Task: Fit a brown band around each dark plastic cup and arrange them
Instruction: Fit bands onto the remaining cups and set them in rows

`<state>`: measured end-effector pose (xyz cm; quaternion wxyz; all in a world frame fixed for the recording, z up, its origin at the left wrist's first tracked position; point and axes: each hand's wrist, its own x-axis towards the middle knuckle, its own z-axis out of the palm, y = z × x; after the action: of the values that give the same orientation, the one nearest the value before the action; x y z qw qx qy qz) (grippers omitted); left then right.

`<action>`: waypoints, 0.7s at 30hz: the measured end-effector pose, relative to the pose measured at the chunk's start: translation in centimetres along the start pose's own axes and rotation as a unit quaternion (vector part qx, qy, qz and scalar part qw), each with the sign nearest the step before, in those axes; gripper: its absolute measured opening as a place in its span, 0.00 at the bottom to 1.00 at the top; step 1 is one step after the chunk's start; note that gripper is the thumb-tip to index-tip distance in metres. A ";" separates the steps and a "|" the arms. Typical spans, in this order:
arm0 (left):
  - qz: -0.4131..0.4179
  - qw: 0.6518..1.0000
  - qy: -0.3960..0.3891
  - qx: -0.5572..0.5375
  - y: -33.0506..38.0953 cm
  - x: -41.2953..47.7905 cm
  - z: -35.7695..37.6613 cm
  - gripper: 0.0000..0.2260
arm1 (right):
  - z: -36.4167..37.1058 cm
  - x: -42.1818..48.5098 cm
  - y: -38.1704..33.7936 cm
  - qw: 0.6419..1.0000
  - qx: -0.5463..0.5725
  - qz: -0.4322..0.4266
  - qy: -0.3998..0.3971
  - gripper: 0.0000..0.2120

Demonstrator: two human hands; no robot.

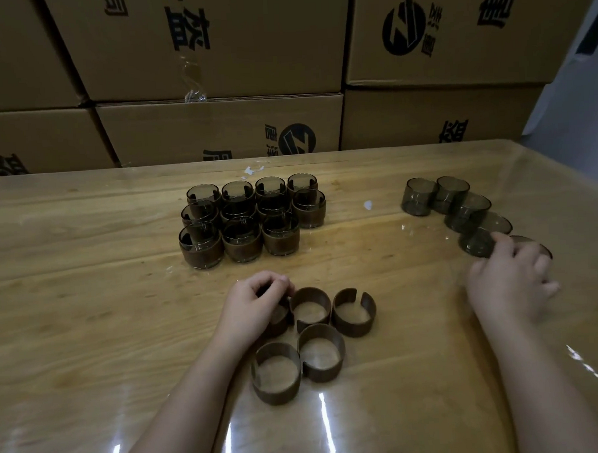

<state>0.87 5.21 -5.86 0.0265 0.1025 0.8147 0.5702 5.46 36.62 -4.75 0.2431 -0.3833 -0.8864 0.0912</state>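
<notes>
Nearest you, at lower centre of the frame, four loose brown split-ring bands are lying on the glossy wooden tabletop. Your left hand is curling its grip round a fifth brown band at the cluster's left edge. At right, your right hand is lying, blurred, over the nearest of a curved row of bare dark smoky plastic cups; whether its grip is closing on one, I cannot tell. Farther back, at centre, banded dark cups are standing packed in rows. Stacked printed cardboard boxes are filling the background.
</notes>
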 end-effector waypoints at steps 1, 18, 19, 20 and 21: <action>0.000 1.000 0.000 0.004 0.0 0.0 0.0 0.11 | 0.0 0.0 0.0 1.000 -0.002 0.000 0.000 0.22; 0.037 0.996 -0.026 -0.073 0.0 0.0 -0.4 0.12 | -2.0 -8.1 -9.2 0.748 0.613 -0.061 -0.248 0.25; 0.041 0.995 -0.025 -0.084 -0.1 0.0 -0.4 0.15 | -2.0 -8.5 -9.9 0.735 0.622 -0.074 -0.261 0.25; 0.047 0.994 -0.024 -0.098 -0.1 0.1 -0.3 0.17 | -2.0 -8.8 -10.5 0.724 0.629 -0.087 -0.271 0.25; 0.052 0.992 -0.023 -0.114 -0.2 0.1 -0.3 0.18 | -1.8 -9.1 -11.1 0.714 0.634 -0.098 -0.282 0.24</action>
<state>0.65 4.90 -5.94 0.0269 0.1542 0.7368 0.6578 4.68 22.37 -2.57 0.1758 -0.0066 -0.6808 0.7110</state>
